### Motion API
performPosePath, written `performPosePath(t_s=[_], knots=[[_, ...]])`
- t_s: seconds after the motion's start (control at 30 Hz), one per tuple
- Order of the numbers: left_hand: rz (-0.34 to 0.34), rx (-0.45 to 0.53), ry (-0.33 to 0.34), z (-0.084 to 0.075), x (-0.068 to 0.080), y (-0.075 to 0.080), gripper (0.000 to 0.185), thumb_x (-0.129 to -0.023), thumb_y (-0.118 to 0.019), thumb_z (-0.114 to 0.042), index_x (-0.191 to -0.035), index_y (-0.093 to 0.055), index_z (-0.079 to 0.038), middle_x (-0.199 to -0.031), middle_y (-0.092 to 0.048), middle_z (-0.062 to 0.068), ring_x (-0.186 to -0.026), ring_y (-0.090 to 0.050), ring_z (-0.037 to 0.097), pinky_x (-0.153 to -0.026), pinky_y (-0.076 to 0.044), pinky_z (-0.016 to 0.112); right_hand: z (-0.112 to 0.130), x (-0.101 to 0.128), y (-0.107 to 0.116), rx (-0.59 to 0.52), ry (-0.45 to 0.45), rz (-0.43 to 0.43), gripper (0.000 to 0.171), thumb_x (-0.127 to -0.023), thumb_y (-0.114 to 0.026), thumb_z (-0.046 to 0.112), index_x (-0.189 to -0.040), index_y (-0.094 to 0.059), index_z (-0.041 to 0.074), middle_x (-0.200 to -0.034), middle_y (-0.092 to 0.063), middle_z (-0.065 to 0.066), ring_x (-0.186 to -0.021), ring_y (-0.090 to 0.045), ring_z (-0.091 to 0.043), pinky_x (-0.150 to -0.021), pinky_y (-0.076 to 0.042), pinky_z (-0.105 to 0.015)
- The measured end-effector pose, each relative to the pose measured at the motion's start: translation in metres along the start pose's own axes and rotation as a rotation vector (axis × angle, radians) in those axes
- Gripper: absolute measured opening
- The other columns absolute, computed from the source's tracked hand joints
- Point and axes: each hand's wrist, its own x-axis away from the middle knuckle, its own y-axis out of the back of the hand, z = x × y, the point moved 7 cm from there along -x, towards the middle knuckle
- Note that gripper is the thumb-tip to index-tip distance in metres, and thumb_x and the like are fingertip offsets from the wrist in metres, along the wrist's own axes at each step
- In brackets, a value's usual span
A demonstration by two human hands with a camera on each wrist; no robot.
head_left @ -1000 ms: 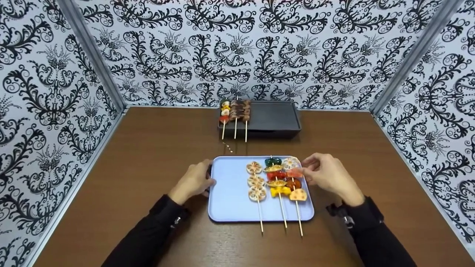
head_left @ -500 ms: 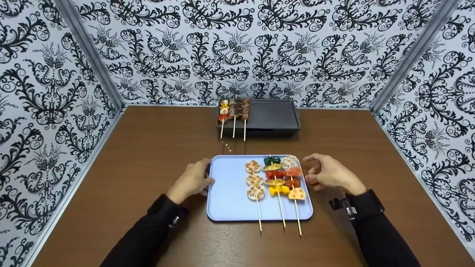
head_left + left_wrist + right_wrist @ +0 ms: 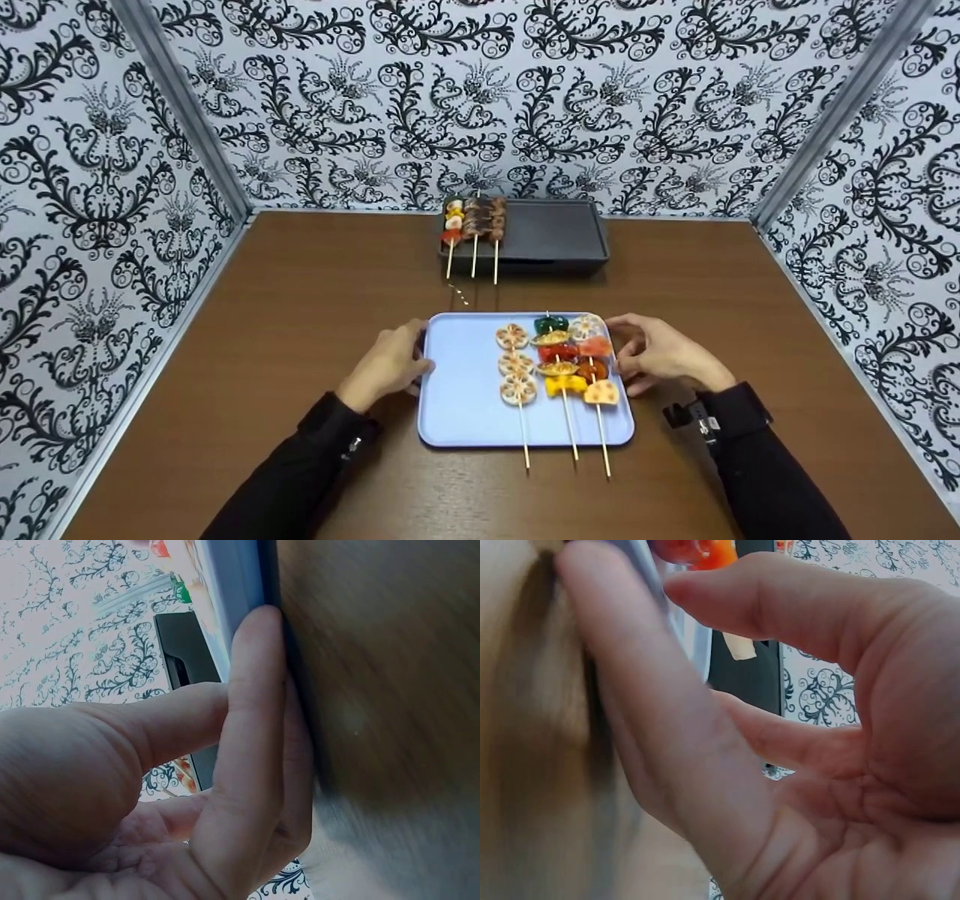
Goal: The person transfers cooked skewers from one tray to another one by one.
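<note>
A pale blue tray (image 3: 459, 382) lies on the table with three skewers on its right half. One carries lotus root slices (image 3: 517, 364). Beside it is a skewer of green, red and yellow pieces with shellfish-like ones between (image 3: 559, 351); the rightmost skewer (image 3: 601, 391) has mixed pieces, and all the sticks overhang the front rim. My left hand (image 3: 384, 365) grips the tray's left edge, thumb at the rim and fingers along its outer side. At the right edge, my right hand (image 3: 664, 352) pinches the tray between thumb and fingers; the wrist view partly hides the contact.
Behind the tray stands a dark grey grill plate (image 3: 555, 232). Three skewers (image 3: 476, 221) lie on its left part, their sticks jutting out over the front. Patterned panels (image 3: 480, 105) enclose the brown table (image 3: 322, 300) at the back and both sides.
My right hand has moved off the rightmost skewer's pieces, drawn slightly away to the right, then come back against the tray's right edge. The left hand and the skewers keep their places.
</note>
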Motion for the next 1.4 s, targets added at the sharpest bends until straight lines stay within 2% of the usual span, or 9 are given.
performPosePath(t_s=[0.17,0.37,0.77,1.0,1.27,1.4], knots=[[0.006,0.045,0.009,0.001,0.000,-0.001,0.070,-0.095,-0.073,0.004,-0.157,-0.040,0.001,-0.090,-0.064,0.015,-0.072,-0.071,0.023,-0.052,-0.064,0.031,-0.002,-0.002,-0.003,-0.027,-0.011,-0.008,0.082,-0.087,-0.075,-0.011,-0.158,-0.040,0.010,-0.097,-0.063,-0.024,-0.078,-0.071,-0.034,-0.065,-0.067,-0.052],[0.015,0.070,0.015,0.002,0.001,-0.003,0.070,-0.095,-0.073,0.003,-0.157,-0.040,0.001,-0.088,-0.065,0.015,-0.068,-0.072,0.023,-0.052,-0.065,0.032,-0.005,-0.003,-0.005,-0.041,-0.009,0.009,0.085,-0.086,-0.067,-0.015,-0.160,-0.036,0.010,-0.098,-0.064,-0.027,-0.079,-0.071,-0.033,-0.064,-0.067,-0.052],[0.007,0.018,0.003,0.000,0.001,-0.002,0.069,-0.095,-0.073,0.002,-0.156,-0.041,0.002,-0.085,-0.064,0.014,-0.066,-0.070,0.021,-0.051,-0.064,0.033,-0.009,-0.003,-0.006,-0.071,0.005,0.020,0.075,-0.088,-0.064,-0.016,-0.155,-0.037,0.001,-0.099,-0.063,-0.028,-0.084,-0.070,-0.033,-0.066,-0.067,-0.052],[0.013,0.046,0.028,-0.002,-0.001,0.001,0.072,-0.095,-0.074,0.003,-0.158,-0.040,-0.001,-0.088,-0.065,0.015,-0.066,-0.070,0.022,-0.052,-0.065,0.035,-0.007,-0.002,-0.003,-0.099,-0.001,0.001,0.073,-0.088,-0.066,-0.016,-0.153,-0.039,0.002,-0.100,-0.062,-0.030,-0.082,-0.070,-0.034,-0.066,-0.067,-0.054],[0.008,0.077,0.008,-0.002,-0.003,0.009,0.071,-0.092,-0.079,-0.006,-0.155,-0.046,-0.003,-0.087,-0.067,0.015,-0.064,-0.072,0.024,-0.053,-0.066,0.038,-0.009,-0.003,-0.005,-0.096,0.000,-0.003,0.072,-0.088,-0.064,-0.015,-0.153,-0.040,0.003,-0.101,-0.063,-0.029,-0.082,-0.070,-0.034,-0.066,-0.067,-0.054],[-0.005,0.086,0.010,-0.005,-0.006,0.017,0.070,-0.094,-0.080,-0.014,-0.154,-0.047,-0.003,-0.095,-0.066,0.014,-0.070,-0.072,0.026,-0.056,-0.066,0.038,-0.008,-0.002,-0.005,-0.102,0.004,0.004,0.073,-0.088,-0.064,-0.014,-0.154,-0.039,0.002,-0.102,-0.063,-0.029,-0.084,-0.070,-0.034,-0.067,-0.067,-0.053]])
